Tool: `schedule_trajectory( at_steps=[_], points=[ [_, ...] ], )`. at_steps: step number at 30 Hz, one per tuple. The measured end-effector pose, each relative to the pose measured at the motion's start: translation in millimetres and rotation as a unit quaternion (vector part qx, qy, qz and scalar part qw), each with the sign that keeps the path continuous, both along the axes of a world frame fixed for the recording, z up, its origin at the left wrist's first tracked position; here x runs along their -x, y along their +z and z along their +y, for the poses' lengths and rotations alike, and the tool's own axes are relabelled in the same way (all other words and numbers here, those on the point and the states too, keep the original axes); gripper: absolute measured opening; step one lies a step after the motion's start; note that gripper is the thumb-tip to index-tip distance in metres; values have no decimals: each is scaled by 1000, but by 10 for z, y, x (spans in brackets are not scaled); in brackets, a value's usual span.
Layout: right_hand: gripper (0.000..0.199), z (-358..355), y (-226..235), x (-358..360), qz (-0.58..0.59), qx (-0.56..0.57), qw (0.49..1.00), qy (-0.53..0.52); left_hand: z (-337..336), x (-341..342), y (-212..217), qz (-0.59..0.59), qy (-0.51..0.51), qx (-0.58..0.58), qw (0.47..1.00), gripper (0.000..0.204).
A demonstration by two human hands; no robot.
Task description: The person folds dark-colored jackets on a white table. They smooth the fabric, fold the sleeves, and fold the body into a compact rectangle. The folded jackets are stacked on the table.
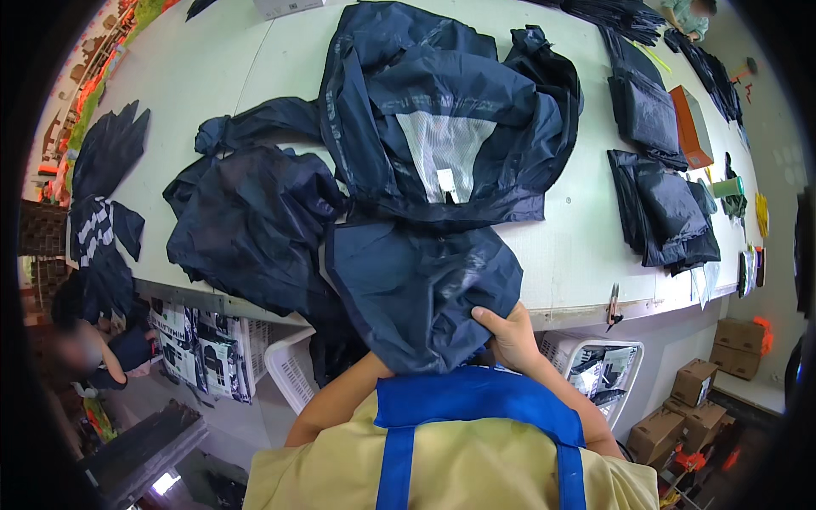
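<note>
We are holding a dark navy, thin waterproof garment (421, 289) at the near edge of the long white work table (586, 246), its lower part hanging over the edge against our blue apron (476, 399). Our right hand (510, 333) is gripping the lower right hem, thumb on top and fingers curled underneath, clamped on the fabric. Our left hand is lying hidden under the same fabric, so we cannot tell how its fingers are set; only the bare forearm (336, 399) is showing.

Just beyond, a navy rain jacket with a white mesh lining and a small white label (446, 127) is lying spread open on the table, touching the piece in our hands. To its left a crumpled navy heap (251, 221) is resting, and folded navy stacks (667, 212) are sitting well apart on the right, near an orange box (693, 127).

To handle this piece well, we judge that both hands should be pulling the hem evenly so the slick fabric is lying flat and not sliding off the edge, and we should be keeping it clear of the open jacket's sleeves so the two are not tangling.
</note>
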State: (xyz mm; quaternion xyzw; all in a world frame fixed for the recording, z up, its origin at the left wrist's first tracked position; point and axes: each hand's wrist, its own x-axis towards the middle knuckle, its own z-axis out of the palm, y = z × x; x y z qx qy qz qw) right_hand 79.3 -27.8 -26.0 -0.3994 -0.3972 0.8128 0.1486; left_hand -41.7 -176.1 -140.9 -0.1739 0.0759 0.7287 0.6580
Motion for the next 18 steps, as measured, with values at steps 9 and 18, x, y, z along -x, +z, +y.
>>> schedule_trajectory(
  at_steps=[9, 18],
  points=[
    [40, 34, 30, -653, -225, -315, 883, 264, -14, -258, 226, 122, 59, 16, 991, 58],
    [54, 593, 447, -724, 4, -521, 833, 184, 230, -615, 485, 234, 139, 21, 962, 61]
  ],
)
